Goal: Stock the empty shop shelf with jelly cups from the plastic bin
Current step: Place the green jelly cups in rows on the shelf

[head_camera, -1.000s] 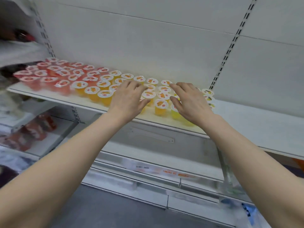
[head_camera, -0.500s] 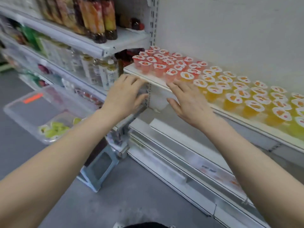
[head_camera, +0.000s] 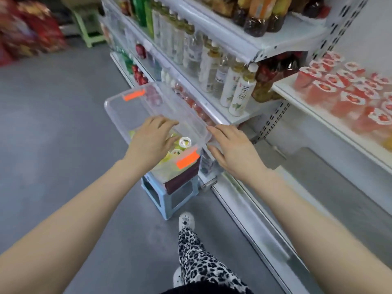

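In the head view, the clear plastic bin [head_camera: 135, 107] sat on a blue stool [head_camera: 163, 200], its long axis running away from the person, alongside the shelving. The left hand [head_camera: 151, 141] hovered over its near end, fingers loosely spread, empty. The right hand [head_camera: 235, 148], flat and empty, reached just beside its rim. Green jelly cups [head_camera: 184, 143] lay in that near end.

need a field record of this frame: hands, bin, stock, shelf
left hand: over the near end of the plastic bin, fingers loosely bent, nothing visibly held
right hand: fingers straight, empty, beside the bin's right rim; contact unclear
bin: clear, orange latches, sits on a blue stool
bin stock: a few green-yellow jelly cups at the near end
shelf: red jelly cups in rows
next bay: bottled drinks
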